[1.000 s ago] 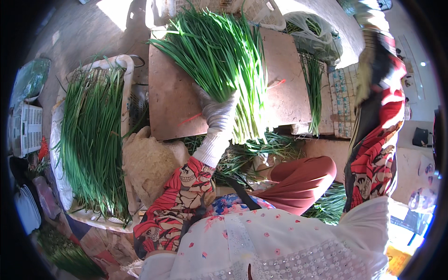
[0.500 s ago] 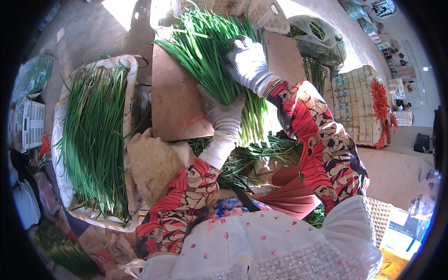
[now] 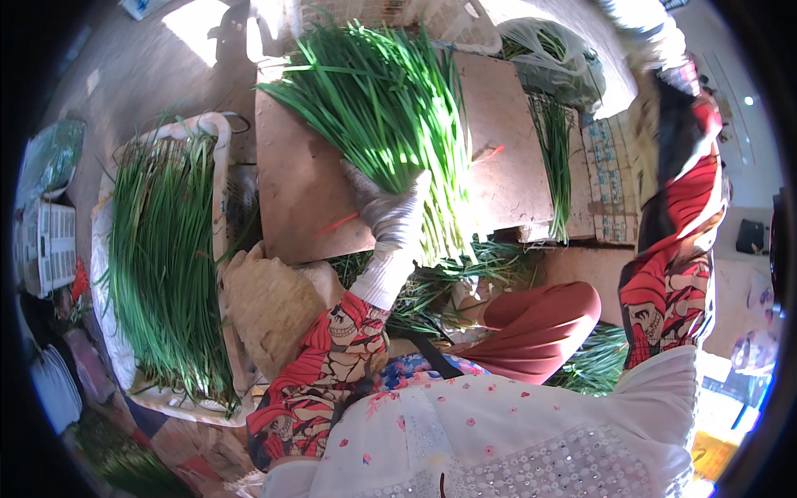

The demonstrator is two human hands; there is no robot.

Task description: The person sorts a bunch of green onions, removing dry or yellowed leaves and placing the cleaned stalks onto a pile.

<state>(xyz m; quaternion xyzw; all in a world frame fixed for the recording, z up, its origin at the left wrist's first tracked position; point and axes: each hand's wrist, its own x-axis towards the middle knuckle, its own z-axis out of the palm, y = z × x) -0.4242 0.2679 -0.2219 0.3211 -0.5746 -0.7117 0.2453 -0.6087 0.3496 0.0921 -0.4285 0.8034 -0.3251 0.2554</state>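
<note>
Cupping greens in half-curled left hand; can't tell grip of blurred right hand; could spill outer stems, bracing one side only.

We see a produce-packing place: a white crate of long greens at nine o'clock, leafy bundle at twelve, plastic bag at one.

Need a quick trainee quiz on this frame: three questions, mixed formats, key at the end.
1. Which hand touches the large green bundle on the board?
2. True or false: a smaller green bunch lies to the right of that bundle.
3. The crate of greens left of the board is: (a) blue, (b) off-white, (c) black.

Key: 1. The left hand; the right hand is away from it. 2. True. 3. b.
</note>
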